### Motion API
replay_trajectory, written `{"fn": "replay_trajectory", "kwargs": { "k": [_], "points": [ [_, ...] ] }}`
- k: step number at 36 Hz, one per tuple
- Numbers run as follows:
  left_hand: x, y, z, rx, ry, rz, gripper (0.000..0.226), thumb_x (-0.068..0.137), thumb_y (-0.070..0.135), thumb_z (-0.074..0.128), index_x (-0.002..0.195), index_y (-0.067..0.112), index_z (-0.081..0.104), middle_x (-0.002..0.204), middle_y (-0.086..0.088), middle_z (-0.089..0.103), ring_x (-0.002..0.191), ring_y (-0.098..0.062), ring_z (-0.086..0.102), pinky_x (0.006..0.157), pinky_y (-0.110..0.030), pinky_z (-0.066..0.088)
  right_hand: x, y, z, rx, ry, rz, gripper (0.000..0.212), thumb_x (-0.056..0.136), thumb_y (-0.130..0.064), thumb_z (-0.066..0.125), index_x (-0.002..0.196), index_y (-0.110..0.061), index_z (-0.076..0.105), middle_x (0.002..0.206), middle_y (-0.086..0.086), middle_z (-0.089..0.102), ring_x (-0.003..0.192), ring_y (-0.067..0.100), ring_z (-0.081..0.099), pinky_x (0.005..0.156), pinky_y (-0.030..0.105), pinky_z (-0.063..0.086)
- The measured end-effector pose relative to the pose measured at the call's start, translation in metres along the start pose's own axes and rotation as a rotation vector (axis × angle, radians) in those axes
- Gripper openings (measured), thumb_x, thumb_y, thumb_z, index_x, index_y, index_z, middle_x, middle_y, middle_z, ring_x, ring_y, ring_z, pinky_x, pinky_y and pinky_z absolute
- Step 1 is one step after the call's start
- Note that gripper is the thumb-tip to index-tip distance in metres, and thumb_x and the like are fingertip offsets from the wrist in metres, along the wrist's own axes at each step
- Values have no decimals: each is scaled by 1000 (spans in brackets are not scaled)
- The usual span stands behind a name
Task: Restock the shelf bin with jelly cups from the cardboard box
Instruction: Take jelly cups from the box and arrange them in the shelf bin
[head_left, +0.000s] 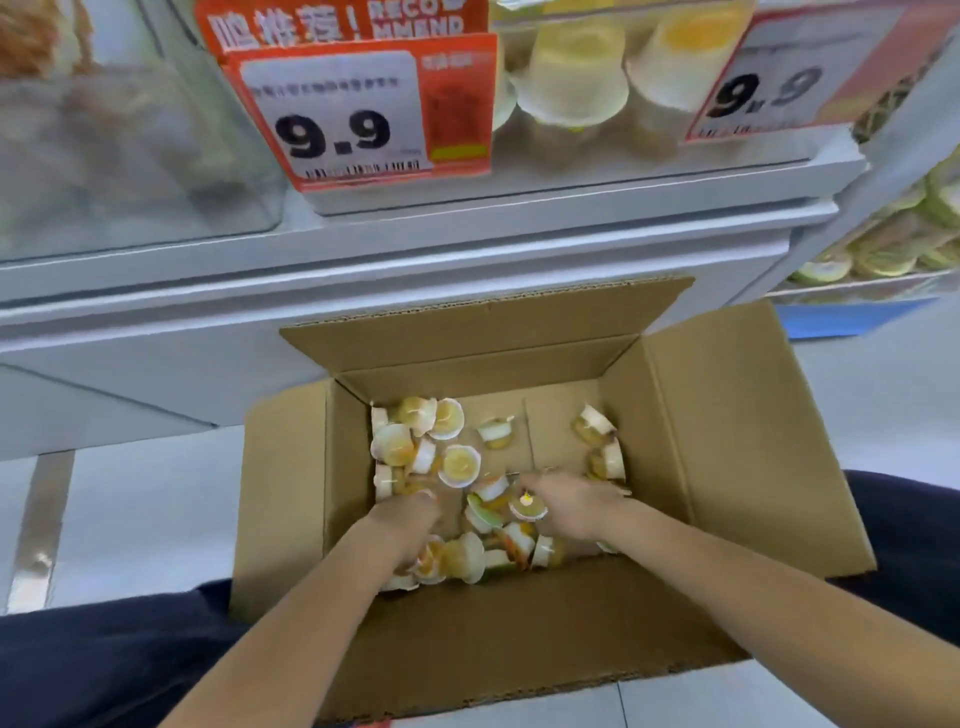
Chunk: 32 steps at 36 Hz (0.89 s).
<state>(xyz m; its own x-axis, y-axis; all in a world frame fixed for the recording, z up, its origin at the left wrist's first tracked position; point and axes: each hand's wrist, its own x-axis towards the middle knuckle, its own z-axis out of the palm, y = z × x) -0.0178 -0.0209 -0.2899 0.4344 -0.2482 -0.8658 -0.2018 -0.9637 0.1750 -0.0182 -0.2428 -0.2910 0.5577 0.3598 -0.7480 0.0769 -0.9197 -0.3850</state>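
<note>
Inside the open cardboard box (727, 467) on the floor, both hands were seen among loose jelly cups (460, 465). Fingers of the left hand (402, 514) were buried in the pile, so its grip could not be told. The right hand (566, 501) was blurred, apparently lying spread over cups. Cups lay tumbled, pointing every way. Above, the shelf bin (597, 150) was partly cut off.

A shop: red price tags (358, 111) marked 9.9 with barcodes hang on a white shelf (467, 228), clear bins of packaged snacks (576, 78) just above them.
</note>
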Motion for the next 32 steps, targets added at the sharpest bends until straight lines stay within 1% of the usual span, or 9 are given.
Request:
{"fn": "replay_trajectory", "kwargs": {
  "k": [3,6,11,15,19,22,25,28,32],
  "points": [
    [2,-9,14,-67,-45,-104,72,86,30,64,145,18,25,133,-10,40,124,-29,40,100,-41,44,25,-7,18,149,81,40,50,87,-28,62,133,-25,41,123,4,52,112,23,50,89,37,47],
    [1,-14,28,38,-20,-136,93,80,30,72,149,21,10,143,-12,26,132,-29,29,103,-38,41,48,-15,32,259,131,124,58,83,-25,69,131,-21,38,121,9,52,112,27,50,90,39,48],
    [10,-20,44,25,109,-136,77,83,34,67,144,15,24,137,-9,36,126,-24,37,99,-32,41,72,-17,41,340,192,200,66,78,-21,71,134,-17,37,115,11,57,108,28,56,90,41,49],
    [14,-23,44,-81,158,-128,72,78,26,71,138,14,32,134,-7,42,127,-23,36,101,-32,41,79,-16,39,378,207,208,64,79,-26,72,134,-16,41,114,11,59,107,27,56,90,41,50],
    [15,-23,39,-222,260,-128,60,82,25,63,133,14,34,136,-10,40,128,-24,36,103,-32,40,77,-15,37,430,208,184,52,75,-20,73,122,-19,49,107,3,61,100,21,59,82,39,53],
    [13,-20,30,-315,358,-113,66,79,29,68,134,16,34,137,-8,37,128,-24,35,103,-31,39,70,-18,29,463,235,119,48,74,-17,72,115,-20,49,100,0,62,94,19,59,75,34,53],
    [8,-11,13,-464,418,-72,70,68,32,78,127,23,40,123,-4,41,112,-23,46,92,-33,46,53,-21,12,486,285,40,53,73,-17,75,118,-20,48,101,-2,63,92,16,60,73,31,51],
    [0,1,-9,-577,493,-4,58,68,27,75,114,29,40,113,-3,47,97,-19,48,82,-34,49,27,-24,-16,479,335,-26,64,74,-16,75,129,-19,44,104,-2,62,90,14,58,70,25,46],
    [-24,22,-47,-622,619,130,57,67,12,77,115,20,46,106,0,51,100,-14,38,74,-24,36,-19,-30,-65,407,440,-146,67,71,-14,78,129,-17,44,110,-3,62,96,14,60,84,33,51]
  ]
}}
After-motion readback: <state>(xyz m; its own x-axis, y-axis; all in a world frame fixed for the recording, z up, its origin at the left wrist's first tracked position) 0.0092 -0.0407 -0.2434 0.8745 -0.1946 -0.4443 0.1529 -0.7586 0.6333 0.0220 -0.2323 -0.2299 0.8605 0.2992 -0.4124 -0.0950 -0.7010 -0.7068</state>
